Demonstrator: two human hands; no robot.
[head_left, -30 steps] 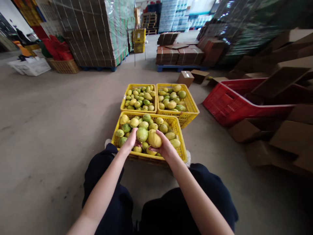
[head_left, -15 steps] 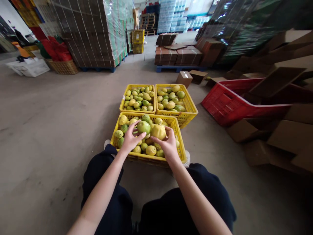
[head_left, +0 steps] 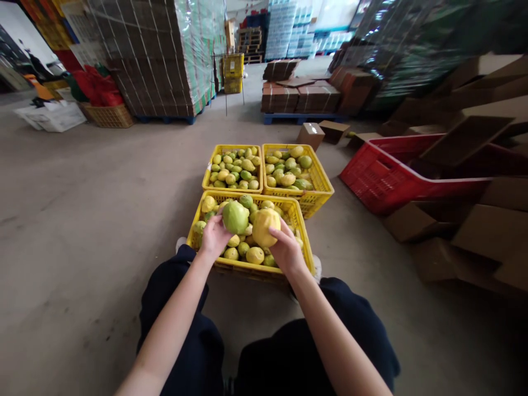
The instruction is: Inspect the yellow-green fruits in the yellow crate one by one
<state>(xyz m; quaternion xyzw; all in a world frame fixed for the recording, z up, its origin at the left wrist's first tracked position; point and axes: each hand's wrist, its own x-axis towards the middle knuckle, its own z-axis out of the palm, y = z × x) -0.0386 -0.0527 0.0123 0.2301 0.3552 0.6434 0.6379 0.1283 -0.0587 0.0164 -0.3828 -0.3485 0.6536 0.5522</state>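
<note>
Over the front yellow crate (head_left: 307, 237) I hold two fruits that look like guavas. My left hand (head_left: 214, 239) is closed around the left side of a green guava (head_left: 236, 217), its smooth face toward me. A ribbed yellow guava (head_left: 264, 226) sits in my right hand (head_left: 287, 250), the thumb across its near side. The two fruits are side by side with a small gap between them. Below them, the crate holds many more yellow and green fruits (head_left: 254, 254); my hands hide part of these.
Behind stand a left yellow crate (head_left: 205, 175) and a right yellow crate (head_left: 317, 199), both with similar fruit. A red crate (head_left: 371, 176) and loose cardboard boxes (head_left: 487, 234) lie to the right. Further back are a small box (head_left: 310, 136) and flattened cartons on a blue pallet (head_left: 303, 117).
Both fruits have been turned in my hands and look larger, nearer the camera. The green one has moved slightly left, and the gap between the fruits has widened.
</note>
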